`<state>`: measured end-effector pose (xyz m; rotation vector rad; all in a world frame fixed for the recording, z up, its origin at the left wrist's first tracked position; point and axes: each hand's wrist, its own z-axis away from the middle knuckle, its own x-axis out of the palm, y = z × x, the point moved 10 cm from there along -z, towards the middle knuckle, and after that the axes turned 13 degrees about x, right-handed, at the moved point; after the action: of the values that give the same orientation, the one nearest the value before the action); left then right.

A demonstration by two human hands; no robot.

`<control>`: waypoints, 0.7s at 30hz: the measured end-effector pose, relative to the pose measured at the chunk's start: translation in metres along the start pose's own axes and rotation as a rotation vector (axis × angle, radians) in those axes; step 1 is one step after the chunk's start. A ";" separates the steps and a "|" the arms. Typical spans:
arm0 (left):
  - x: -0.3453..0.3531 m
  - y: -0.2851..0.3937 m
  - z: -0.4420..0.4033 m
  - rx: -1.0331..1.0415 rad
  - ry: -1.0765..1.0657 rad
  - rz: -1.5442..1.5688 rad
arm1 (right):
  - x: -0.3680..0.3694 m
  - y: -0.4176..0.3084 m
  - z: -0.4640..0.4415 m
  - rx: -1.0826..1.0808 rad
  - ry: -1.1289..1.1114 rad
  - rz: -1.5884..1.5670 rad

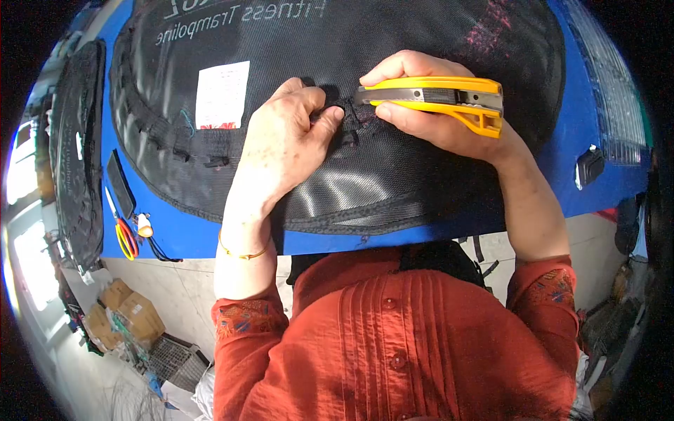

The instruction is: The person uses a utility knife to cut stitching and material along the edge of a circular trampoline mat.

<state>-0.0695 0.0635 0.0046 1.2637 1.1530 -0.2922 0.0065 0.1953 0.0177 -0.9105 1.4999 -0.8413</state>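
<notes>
A large black trampoline mat (421, 165) is spread under both hands, with "Fitness Trampoline" lettering seen reversed at its top. My left hand (288, 130) rests on it, fingers curled and thumb pinching the black webbing strap (221, 144) that runs across the mat. My right hand (435, 126) is closed around a yellow and dark-grey stapler (442, 95). The stapler's front end meets the dark webbing just right of my left thumb; exactly what lies at its tip is hard to make out. A white paper label (222, 95) lies on the mat left of my left hand.
The mat lies on a blue tabletop (175, 235). Orange-handled scissors (123, 231) and a dark flat case (121, 184) are at the left. A small black object (590, 168) sits at the right, below clear plastic (604, 84). Cardboard boxes (133, 309) stand on the floor.
</notes>
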 end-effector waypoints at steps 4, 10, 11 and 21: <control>-0.001 0.001 0.000 0.019 0.012 -0.004 | 0.000 0.001 -0.001 0.046 -0.016 -0.045; -0.001 0.000 0.000 0.015 0.026 -0.001 | 0.000 0.000 -0.001 -0.015 0.008 -0.053; -0.001 0.001 0.000 0.025 0.027 -0.002 | 0.000 0.000 -0.002 -0.015 0.007 -0.053; -0.001 0.000 0.001 0.034 0.031 0.000 | 0.000 -0.013 0.000 -0.157 0.018 0.091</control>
<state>-0.0695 0.0626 0.0048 1.3023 1.1792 -0.2946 0.0080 0.1893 0.0292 -0.9438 1.6279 -0.6738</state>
